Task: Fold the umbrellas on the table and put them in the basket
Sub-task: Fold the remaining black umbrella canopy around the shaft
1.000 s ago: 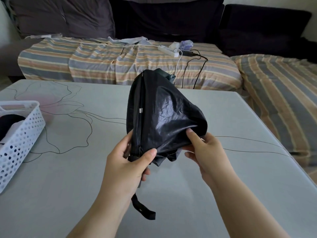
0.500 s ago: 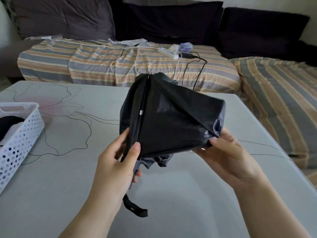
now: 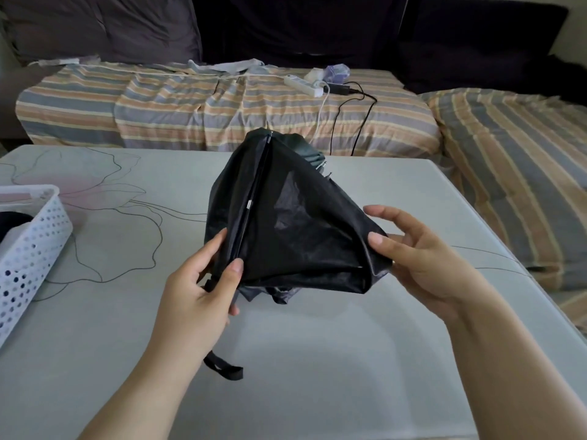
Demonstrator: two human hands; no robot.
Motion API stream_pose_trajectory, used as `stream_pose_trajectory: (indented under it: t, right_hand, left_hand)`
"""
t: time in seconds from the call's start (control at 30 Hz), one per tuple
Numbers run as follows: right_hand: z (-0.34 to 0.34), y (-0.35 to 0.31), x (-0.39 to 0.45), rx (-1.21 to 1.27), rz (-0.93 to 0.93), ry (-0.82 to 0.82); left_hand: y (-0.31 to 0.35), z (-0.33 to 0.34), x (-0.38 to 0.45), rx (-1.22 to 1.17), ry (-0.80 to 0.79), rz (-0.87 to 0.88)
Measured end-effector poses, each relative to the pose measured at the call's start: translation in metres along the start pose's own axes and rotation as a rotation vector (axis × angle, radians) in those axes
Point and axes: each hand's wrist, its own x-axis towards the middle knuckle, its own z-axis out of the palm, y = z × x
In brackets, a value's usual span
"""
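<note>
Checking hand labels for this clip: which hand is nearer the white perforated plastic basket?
Left. The left hand pinches the black umbrella's rib edge, on the side toward the white perforated plastic basket at the table's left edge. The right hand pinches the canopy's far corner.

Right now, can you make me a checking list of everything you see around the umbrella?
Surface: pale table with a drawn flower outline; bare in front of the hands.
Job's things: black umbrella, collapsed, canopy loose, its strap hanging to the table. White perforated basket at the left edge, something dark inside.
Clutter: nothing seen on the table.
Hands: left hand grips the umbrella along a rib; right hand pinches a canopy fold, pulling it sideways.
Cables: white power strip on the sofa, black and white cables trailing down from it.
Surroundings: striped cover on a sofa with dark cushions.
</note>
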Motion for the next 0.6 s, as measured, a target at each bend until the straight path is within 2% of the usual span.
stream_pose_trajectory:
  t: [0.07, 0.17, 0.2, 0.23, 0.3, 0.37, 0.5, 0.53, 0.6]
  right_hand:
    - [-0.002, 0.000, -0.001, 0.042, -0.021, 0.010]
    - [-0.003, -0.005, -0.002, 0.293, -0.074, 0.042]
    - [-0.002, -0.005, -0.003, 0.302, -0.082, 0.048]
    - [0.001, -0.007, -0.004, 0.216, -0.059, 0.063]
    - [0.006, -0.006, -0.006, -0.146, 0.013, 0.081]
    - [0.010, -0.006, -0.007, -0.388, 0.015, 0.124]
    - [0.009, -0.015, -0.011, -0.482, -0.240, 0.309]
    - [0.008, -0.018, -0.011, -0.501, -0.289, 0.302]
    - [0.006, -0.017, -0.010, -0.313, -0.265, 0.192]
  left_hand:
    - [0.000, 0.000, 0.000, 0.006, -0.001, 0.004]
    - [-0.001, 0.001, -0.002, 0.020, -0.015, 0.009]
    - [-0.002, 0.002, -0.002, 0.031, -0.018, 0.012]
    - [-0.003, 0.002, -0.002, 0.047, -0.019, 0.017]
    - [-0.004, 0.002, -0.001, 0.083, -0.015, 0.029]
    - [-0.004, 0.000, -0.001, 0.114, -0.015, 0.046]
    - [-0.005, -0.002, -0.002, 0.179, -0.035, 0.064]
    - [-0.005, -0.003, -0.002, 0.180, -0.035, 0.056]
    - [-0.005, -0.003, -0.001, 0.185, -0.034, 0.049]
